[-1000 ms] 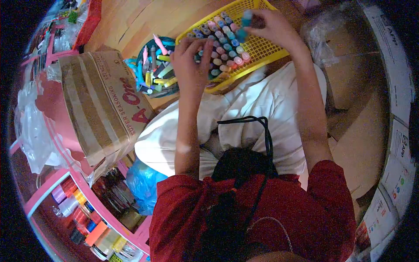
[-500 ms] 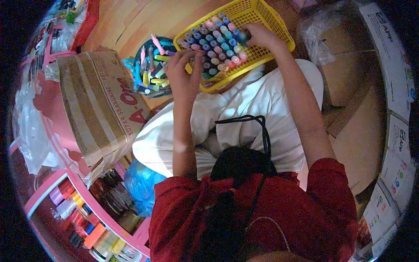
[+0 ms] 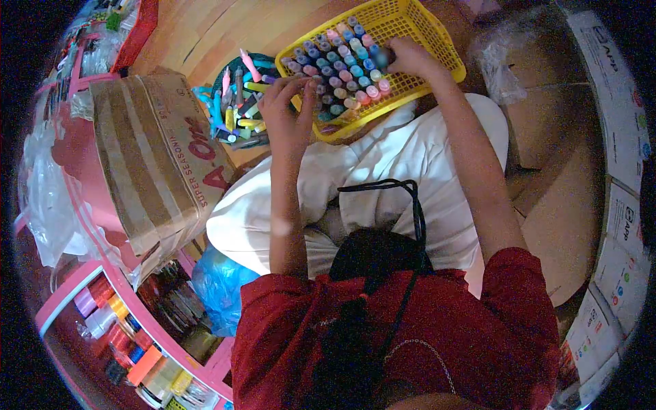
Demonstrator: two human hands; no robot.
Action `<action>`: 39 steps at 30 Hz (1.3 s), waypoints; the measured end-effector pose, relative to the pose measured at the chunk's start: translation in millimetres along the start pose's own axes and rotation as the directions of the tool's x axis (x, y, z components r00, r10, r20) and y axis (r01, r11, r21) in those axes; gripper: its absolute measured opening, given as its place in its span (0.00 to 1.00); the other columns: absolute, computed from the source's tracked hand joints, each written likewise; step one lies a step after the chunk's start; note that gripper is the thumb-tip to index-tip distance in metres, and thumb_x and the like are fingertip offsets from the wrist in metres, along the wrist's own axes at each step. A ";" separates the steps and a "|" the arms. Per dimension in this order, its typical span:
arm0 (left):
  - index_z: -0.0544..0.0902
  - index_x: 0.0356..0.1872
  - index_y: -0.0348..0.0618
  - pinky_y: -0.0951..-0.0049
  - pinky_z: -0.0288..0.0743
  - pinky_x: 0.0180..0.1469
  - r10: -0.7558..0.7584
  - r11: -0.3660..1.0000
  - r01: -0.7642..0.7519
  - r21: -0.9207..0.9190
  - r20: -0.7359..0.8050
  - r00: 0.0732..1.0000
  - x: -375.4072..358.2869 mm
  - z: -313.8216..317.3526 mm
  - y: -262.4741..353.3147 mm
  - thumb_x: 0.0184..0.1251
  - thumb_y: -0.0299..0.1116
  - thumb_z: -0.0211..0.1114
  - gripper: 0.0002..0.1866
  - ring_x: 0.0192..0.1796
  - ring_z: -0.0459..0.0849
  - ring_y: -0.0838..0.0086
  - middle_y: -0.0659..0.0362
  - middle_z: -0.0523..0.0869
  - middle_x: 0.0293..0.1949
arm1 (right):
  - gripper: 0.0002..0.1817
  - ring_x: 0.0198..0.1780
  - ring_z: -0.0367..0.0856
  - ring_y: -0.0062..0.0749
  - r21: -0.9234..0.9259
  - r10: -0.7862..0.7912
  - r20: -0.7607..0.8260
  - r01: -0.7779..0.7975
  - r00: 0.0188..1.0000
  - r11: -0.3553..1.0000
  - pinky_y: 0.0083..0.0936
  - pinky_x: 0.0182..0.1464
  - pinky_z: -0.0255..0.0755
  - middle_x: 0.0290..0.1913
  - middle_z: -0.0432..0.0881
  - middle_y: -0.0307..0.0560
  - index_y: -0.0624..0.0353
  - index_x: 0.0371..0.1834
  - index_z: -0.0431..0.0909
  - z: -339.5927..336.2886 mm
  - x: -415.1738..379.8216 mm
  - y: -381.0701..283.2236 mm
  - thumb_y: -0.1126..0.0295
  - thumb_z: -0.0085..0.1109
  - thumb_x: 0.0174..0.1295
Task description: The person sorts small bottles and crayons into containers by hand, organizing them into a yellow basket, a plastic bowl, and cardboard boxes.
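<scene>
A yellow mesh basket [image 3: 437, 41] holds several upright bottles [image 3: 345, 65] with blue, pink and purple tops, packed in rows on its left side. My right hand [image 3: 410, 58] is at the right end of these rows, fingers bent around a dark, blurred thing. My left hand [image 3: 287, 99] hovers at the basket's left edge, fingers curled and thumb raised near the bottles; what it holds, if anything, is too small to name. Left of it, a dark round basket [image 3: 222, 82] holds several coloured pens and markers [image 3: 239, 109].
A brown carton [image 3: 143, 157] stands on the left, above a pink shelf [image 3: 164, 335] with ribbon rolls. A blue plastic bag [image 3: 222, 290] lies by my left knee. Flattened cardboard [image 3: 560, 205] and white boxes [image 3: 622, 219] line the right side. Clear plastic [image 3: 495, 68] lies behind.
The view has shifted slightly. The fingers of my left hand have drawn closer together, and my right hand has barely moved beside the bottles.
</scene>
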State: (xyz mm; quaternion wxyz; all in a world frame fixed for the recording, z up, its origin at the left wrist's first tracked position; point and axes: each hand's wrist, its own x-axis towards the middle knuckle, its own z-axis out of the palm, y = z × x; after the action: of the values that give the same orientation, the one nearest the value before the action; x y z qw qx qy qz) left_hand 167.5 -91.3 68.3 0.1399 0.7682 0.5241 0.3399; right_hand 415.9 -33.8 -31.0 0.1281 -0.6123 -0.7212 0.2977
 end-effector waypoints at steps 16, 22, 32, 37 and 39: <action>0.82 0.35 0.40 0.69 0.71 0.37 -0.241 0.916 0.304 0.261 -0.247 0.938 -16.0 -78.4 -94.3 0.58 0.36 0.60 0.11 0.31 0.81 0.64 0.52 0.83 0.30 | 0.22 0.37 0.79 0.45 -0.008 -0.062 -0.037 0.061 0.997 0.998 0.32 0.42 0.72 0.34 0.80 0.55 0.64 0.38 0.76 13.0 8.2 12.5 0.71 0.67 0.35; 0.81 0.32 0.45 0.62 0.73 0.36 -0.250 0.740 0.099 0.665 0.135 0.959 -19.1 -68.2 -114.9 0.49 0.31 0.65 0.08 0.36 0.81 0.59 0.54 0.83 0.31 | 0.18 0.35 0.80 0.42 -0.039 -0.038 0.067 0.040 0.997 0.998 0.32 0.40 0.73 0.33 0.81 0.53 0.64 0.34 0.77 13.6 10.5 31.7 0.71 0.67 0.36; 0.77 0.36 0.43 0.59 0.74 0.38 -0.311 0.789 0.069 0.610 0.301 0.901 -30.7 -49.2 -142.0 0.43 0.28 0.67 0.15 0.37 0.80 0.56 0.51 0.78 0.37 | 0.19 0.38 0.79 0.47 -0.076 0.061 0.186 -0.048 0.981 0.996 0.36 0.44 0.72 0.36 0.81 0.54 0.60 0.36 0.79 -8.7 -3.1 16.6 0.74 0.65 0.35; 0.77 0.36 0.44 0.59 0.74 0.39 -0.169 0.756 -0.108 0.646 0.351 0.921 -37.8 -48.5 -168.5 0.42 0.27 0.67 0.15 0.39 0.78 0.55 0.53 0.76 0.39 | 0.13 0.32 0.81 0.37 -0.075 0.044 0.178 -0.031 0.983 0.997 0.30 0.39 0.73 0.31 0.82 0.51 0.61 0.31 0.81 -7.6 -2.1 22.0 0.72 0.65 0.38; 0.78 0.36 0.45 0.59 0.73 0.39 -0.158 0.760 -0.137 0.635 0.385 0.909 -37.1 -52.6 -170.6 0.44 0.30 0.66 0.14 0.40 0.78 0.55 0.54 0.76 0.38 | 0.12 0.32 0.81 0.37 -0.064 0.040 0.168 -0.030 0.985 0.997 0.30 0.39 0.73 0.30 0.82 0.50 0.60 0.30 0.81 -7.6 -2.0 19.1 0.71 0.66 0.38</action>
State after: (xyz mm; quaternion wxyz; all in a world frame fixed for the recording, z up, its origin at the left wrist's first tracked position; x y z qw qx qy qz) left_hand 3.0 -62.0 -4.7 -0.0248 0.8198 0.5711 -0.0352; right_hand 435.9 -32.3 -35.8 0.0423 -0.6011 -0.7273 0.3285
